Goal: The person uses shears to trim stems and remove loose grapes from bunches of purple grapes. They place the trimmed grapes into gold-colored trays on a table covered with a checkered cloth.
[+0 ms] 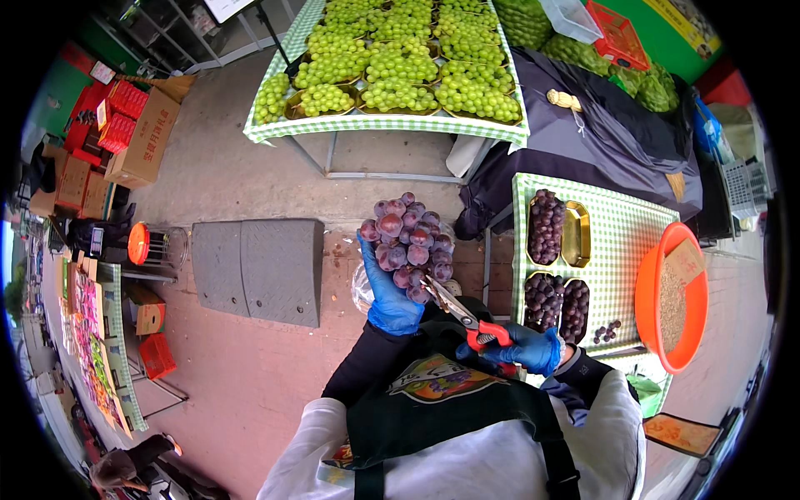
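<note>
In my blue-gloved left hand point(392, 293) rests a large bunch of purple-red grapes point(408, 237), held up in front of my chest with the fingers curved under and around its left side. My right hand point(533, 348), also gloved in blue, is wrapped round the red handles of a pair of scissors point(451, 303). The blade tips reach the lower edge of the bunch; whether they touch a stem or a grape I cannot tell. To the right, dark grapes point(546, 229) fill trays on a green-checked table point(617, 250), beside a gold tray point(576, 233) whose bottom shows.
An orange basin point(647, 308) stands at the table's right edge, near several loose grapes point(607, 332). Ahead, another checked table point(350, 132) bears trays of green grapes point(400, 62). A grey ramp point(258, 271) lies on the floor to my left; cardboard boxes point(146, 137) are stacked beyond.
</note>
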`<control>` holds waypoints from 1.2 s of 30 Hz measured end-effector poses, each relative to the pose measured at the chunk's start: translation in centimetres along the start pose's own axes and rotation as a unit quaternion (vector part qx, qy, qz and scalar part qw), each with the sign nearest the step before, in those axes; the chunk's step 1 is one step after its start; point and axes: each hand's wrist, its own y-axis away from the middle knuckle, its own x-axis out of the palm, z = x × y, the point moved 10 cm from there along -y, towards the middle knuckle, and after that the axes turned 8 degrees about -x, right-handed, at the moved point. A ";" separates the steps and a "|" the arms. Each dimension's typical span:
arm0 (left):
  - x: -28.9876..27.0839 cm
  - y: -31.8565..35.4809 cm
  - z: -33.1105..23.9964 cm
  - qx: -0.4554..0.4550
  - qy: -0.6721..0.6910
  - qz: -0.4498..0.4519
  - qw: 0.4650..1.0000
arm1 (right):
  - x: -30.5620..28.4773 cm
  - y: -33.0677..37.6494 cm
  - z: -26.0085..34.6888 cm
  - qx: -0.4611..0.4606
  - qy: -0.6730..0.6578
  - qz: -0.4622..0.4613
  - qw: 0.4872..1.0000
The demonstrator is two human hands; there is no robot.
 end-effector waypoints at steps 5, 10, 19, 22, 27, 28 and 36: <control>-3.6 -5.4 9.0 -0.121 0.017 -0.052 0.991 | -2.4 5.0 -1.0 -0.048 -0.119 -0.170 0.977; -6.4 -9.0 20.3 -0.270 0.037 -0.056 0.960 | -5.6 10.0 -5.8 -0.105 -0.211 -0.277 0.932; -17.8 -16.0 36.8 -0.397 -0.050 -0.116 0.909 | -18.5 17.6 -13.1 -0.186 -0.274 -0.364 0.871; -25.2 -20.4 40.1 -0.379 -0.066 -0.155 0.910 | -24.2 18.5 -16.8 -0.195 -0.352 -0.396 0.825; -28.3 -25.0 44.2 -0.355 -0.133 -0.205 0.903 | -32.1 21.0 -19.9 -0.139 -0.297 -0.447 0.832; -29.1 -25.4 44.7 -0.345 -0.145 -0.235 0.897 | -33.1 21.4 -20.5 -0.129 -0.288 -0.442 0.839; -33.8 -27.4 46.7 -0.360 -0.159 -0.260 0.882 | -37.0 20.4 -24.6 -0.174 -0.395 -0.399 0.809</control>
